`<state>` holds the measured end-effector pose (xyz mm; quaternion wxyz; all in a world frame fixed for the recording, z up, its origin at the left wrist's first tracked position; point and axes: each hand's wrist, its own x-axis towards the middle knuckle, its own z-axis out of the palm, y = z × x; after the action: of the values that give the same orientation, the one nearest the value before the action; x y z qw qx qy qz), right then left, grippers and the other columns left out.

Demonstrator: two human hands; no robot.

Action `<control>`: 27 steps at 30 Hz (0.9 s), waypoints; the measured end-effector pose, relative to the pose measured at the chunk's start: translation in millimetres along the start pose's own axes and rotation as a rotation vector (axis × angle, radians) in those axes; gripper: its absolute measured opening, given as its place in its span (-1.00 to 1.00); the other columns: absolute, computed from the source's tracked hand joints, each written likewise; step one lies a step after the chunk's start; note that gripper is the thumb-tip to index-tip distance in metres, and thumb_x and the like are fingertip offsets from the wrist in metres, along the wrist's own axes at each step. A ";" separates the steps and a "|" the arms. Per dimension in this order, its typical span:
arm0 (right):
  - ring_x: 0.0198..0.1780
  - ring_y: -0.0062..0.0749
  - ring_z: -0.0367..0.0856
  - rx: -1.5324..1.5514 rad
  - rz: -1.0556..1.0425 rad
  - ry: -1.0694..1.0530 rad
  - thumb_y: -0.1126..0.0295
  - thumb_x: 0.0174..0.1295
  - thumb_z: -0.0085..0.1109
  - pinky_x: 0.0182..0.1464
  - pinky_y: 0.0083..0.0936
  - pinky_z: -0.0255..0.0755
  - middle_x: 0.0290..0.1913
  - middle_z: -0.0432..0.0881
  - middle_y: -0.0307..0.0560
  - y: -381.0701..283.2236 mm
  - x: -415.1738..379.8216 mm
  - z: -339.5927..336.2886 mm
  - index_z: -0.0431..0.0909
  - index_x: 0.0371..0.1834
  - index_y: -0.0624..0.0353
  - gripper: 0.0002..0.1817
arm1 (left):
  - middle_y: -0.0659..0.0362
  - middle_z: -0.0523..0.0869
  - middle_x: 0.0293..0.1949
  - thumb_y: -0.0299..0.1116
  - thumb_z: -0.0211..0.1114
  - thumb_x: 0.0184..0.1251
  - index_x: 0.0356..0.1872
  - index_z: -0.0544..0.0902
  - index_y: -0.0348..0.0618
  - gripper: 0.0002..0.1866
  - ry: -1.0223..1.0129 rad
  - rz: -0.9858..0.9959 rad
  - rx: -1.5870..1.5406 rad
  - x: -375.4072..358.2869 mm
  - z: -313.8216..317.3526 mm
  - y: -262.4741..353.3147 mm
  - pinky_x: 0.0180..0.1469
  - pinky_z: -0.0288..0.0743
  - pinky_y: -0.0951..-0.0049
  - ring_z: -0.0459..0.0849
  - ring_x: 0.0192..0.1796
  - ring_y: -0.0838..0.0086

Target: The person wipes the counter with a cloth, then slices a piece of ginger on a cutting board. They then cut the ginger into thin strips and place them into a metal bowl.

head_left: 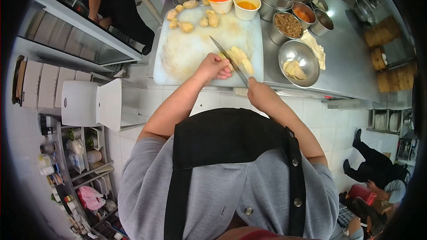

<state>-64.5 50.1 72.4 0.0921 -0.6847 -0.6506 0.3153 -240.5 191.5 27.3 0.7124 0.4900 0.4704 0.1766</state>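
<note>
Your right hand (260, 92) grips the knife (237, 69); your left hand (210, 69), half-curled on ginger (221, 56), risks cuts if it slips.

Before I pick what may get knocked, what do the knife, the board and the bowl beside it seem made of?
Knife: likely steel, its long blade smooth and grey.
Board: probably plastic, a pale slab with rounded corners and brownish staining.
Bowl: apparently stainless steel, polished, with bright reflections inside. The knife handle's material is hidden by the right hand.

No text, label, brand, number or sign can be read on anything in view.
</note>
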 end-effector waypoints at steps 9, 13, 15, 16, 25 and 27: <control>-0.32 0.28 0.60 -0.027 -0.056 0.038 0.52 0.21 -0.05 -0.22 0.07 0.43 -0.41 0.60 0.36 10.0 -31.1 -1.7 0.35 -0.20 0.38 -0.85 | 0.00 0.66 -0.34 -0.29 0.21 0.46 -0.14 0.29 -0.27 -0.70 0.031 -0.013 -0.009 0.0 2.5 -1.4 -0.35 0.70 0.46 0.75 -0.34 0.33; -0.30 0.27 0.61 -0.033 -0.050 0.021 0.54 0.21 -0.06 -0.21 0.06 0.44 -0.40 0.61 0.37 10.0 -28.1 -1.1 0.35 -0.19 0.39 -0.84 | 0.00 0.66 -0.34 -0.31 0.20 0.46 -0.14 0.29 -0.27 -0.70 0.036 -0.021 -0.014 -3.5 3.1 2.0 -0.35 0.70 0.45 0.75 -0.35 0.33; -0.26 0.26 0.62 -0.042 -0.022 -0.008 0.54 0.21 -0.07 -0.18 0.05 0.45 -0.37 0.61 0.38 5.5 -24.4 -3.9 0.36 -0.17 0.39 -0.83 | 0.00 0.66 -0.34 -0.31 0.20 0.46 -0.14 0.29 -0.27 -0.70 0.033 -0.021 -0.016 -2.7 2.4 1.3 -0.35 0.70 0.45 0.75 -0.34 0.32; -0.24 0.25 0.62 -0.048 0.001 -0.028 0.54 0.21 -0.08 -0.16 0.05 0.44 -0.36 0.61 0.38 0.6 -20.9 -6.7 0.36 -0.16 0.39 -0.83 | 0.00 0.66 -0.34 -0.31 0.20 0.46 -0.14 0.28 -0.27 -0.71 0.028 -0.019 -0.020 -1.6 1.9 0.6 -0.35 0.70 0.45 0.75 -0.34 0.32; -0.20 0.25 0.62 -0.017 -0.009 0.003 0.49 0.26 -0.09 -0.12 0.07 0.42 -0.31 0.62 0.38 3.3 15.3 4.9 0.35 -0.12 0.37 -0.81 | 0.01 0.66 -0.33 -0.28 0.22 0.44 -0.12 0.28 -0.25 -0.68 0.014 -0.018 -0.003 -2.9 1.3 2.3 -0.33 0.69 0.45 0.76 -0.31 0.30; -0.21 0.26 0.61 -0.013 -0.021 0.004 0.48 0.26 -0.08 -0.13 0.08 0.42 -0.32 0.62 0.37 1.5 8.4 1.1 0.35 -0.13 0.36 -0.81 | 0.01 0.66 -0.33 -0.28 0.22 0.44 -0.11 0.28 -0.25 -0.68 0.004 -0.012 -0.011 -2.0 0.0 0.2 -0.33 0.69 0.45 0.76 -0.32 0.30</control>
<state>-64.3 57.5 68.1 0.0922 -0.6791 -0.6596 0.3086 -241.4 190.2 28.5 0.7150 0.4830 0.4738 0.1761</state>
